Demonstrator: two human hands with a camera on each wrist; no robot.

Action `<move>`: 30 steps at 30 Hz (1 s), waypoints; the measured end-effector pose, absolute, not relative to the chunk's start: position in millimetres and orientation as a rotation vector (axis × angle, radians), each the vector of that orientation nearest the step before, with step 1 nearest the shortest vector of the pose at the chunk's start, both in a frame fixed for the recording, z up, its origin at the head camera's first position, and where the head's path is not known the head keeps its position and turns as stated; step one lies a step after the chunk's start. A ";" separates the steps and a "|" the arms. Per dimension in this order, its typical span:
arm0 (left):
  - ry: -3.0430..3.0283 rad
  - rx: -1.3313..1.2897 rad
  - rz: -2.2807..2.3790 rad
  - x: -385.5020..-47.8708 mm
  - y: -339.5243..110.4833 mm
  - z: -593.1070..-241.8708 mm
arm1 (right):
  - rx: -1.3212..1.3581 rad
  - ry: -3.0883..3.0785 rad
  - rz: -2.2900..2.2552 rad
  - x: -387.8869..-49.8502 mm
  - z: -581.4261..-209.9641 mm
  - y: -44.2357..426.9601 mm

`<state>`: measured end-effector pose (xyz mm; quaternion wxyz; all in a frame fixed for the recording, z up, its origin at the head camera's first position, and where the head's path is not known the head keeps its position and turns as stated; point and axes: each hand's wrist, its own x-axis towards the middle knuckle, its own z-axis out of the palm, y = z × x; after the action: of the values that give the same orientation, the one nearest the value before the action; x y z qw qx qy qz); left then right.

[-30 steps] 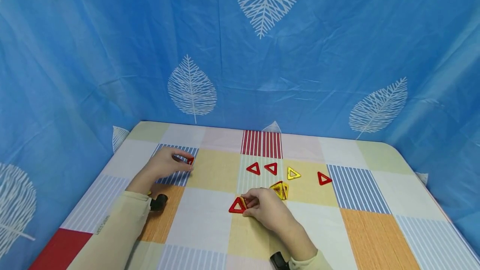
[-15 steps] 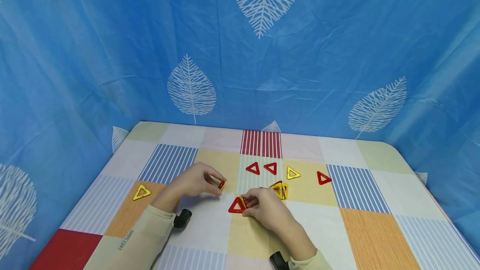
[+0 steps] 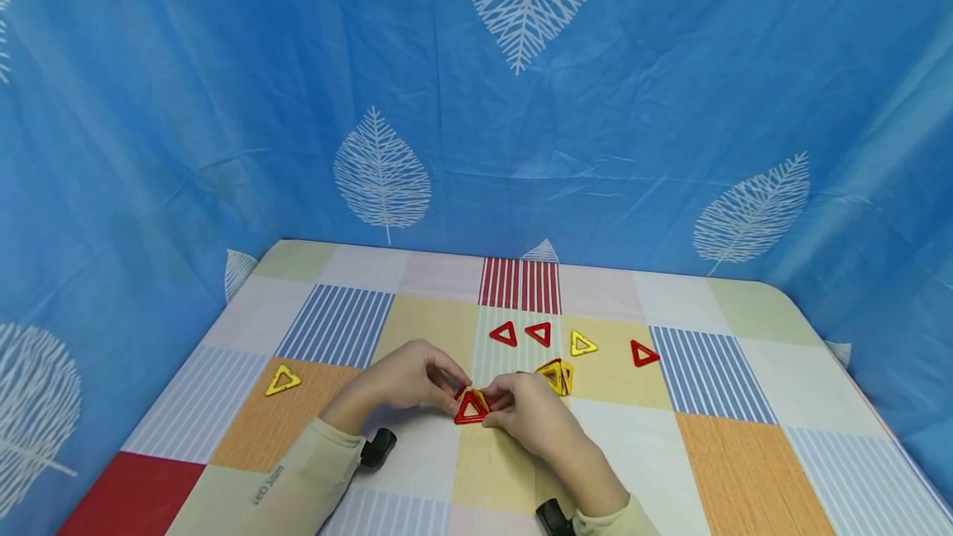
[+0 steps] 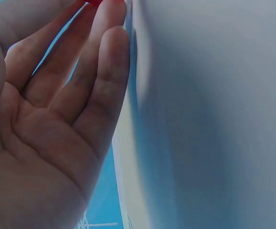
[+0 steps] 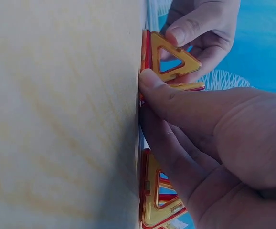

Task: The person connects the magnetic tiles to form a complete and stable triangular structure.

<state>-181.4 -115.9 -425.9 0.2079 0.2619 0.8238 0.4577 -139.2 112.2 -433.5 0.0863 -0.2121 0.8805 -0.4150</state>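
In the head view, my left hand (image 3: 413, 377) pinches a red triangular magnetic tile (image 3: 460, 393), largely covered by its fingers. Only a sliver of red shows at the fingertips in the left wrist view. My right hand (image 3: 532, 413) holds a yellow triangular magnetic tile (image 3: 482, 400) at the right side of the cluster between the hands. At the front of that cluster is another red tile (image 3: 471, 420). Seen from the right wrist, a yellow-orange tile (image 5: 190, 64) stands out from the table surface beside the left hand's thumb; the right fingers hide part of the cluster.
Behind the right hand stands a second cluster of yellow and red tiles (image 3: 553, 376). Farther back lie two red tiles (image 3: 512, 335), a yellow tile (image 3: 581, 351) and another red one (image 3: 636, 358). One yellow tile (image 3: 274, 390) lies at left on the patchwork tablecloth (image 3: 402, 461).
My left hand has carried its red tile from the far left to the right, up to the cluster by the right hand, uncovering the yellow tile at left. The right hand has stayed in place.
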 end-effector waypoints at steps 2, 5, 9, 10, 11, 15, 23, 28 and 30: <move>2.288 0.721 1.264 -180.7 -115.0 -427.0 | -0.640 2.621 -1.240 -139.4 -434.1 111.9; 2.283 0.710 1.270 -179.5 -113.8 -426.8 | -0.649 2.622 -1.239 -139.6 -434.6 111.4; 2.271 0.690 1.294 -179.2 -112.3 -426.5 | -0.648 2.628 -1.242 -140.0 -434.8 111.6; 2.267 0.686 1.297 -179.2 -112.0 -426.7 | -0.648 2.627 -1.243 -140.1 -435.0 111.7; 2.268 0.685 1.295 -179.3 -111.8 -427.0 | -0.651 2.628 -1.242 -140.3 -435.2 111.8; 2.283 0.681 1.284 -179.2 -111.7 -427.8 | -0.679 2.637 -1.225 -141.0 -436.3 111.9; 2.271 0.678 1.290 -178.7 -110.2 -428.6 | -0.733 2.660 -1.197 -140.8 -436.5 112.3; 2.273 0.695 1.281 -178.0 -110.1 -429.4 | -0.754 2.665 -1.191 -140.6 -437.2 112.2; 2.275 0.706 1.279 -177.9 -110.2 -429.8 | -0.756 2.665 -1.194 -140.5 -437.6 112.1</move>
<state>-177.9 -110.2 -429.8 0.2172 0.2550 0.8213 0.4617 -140.5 112.1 -437.6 0.0624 -0.2502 0.8817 -0.3951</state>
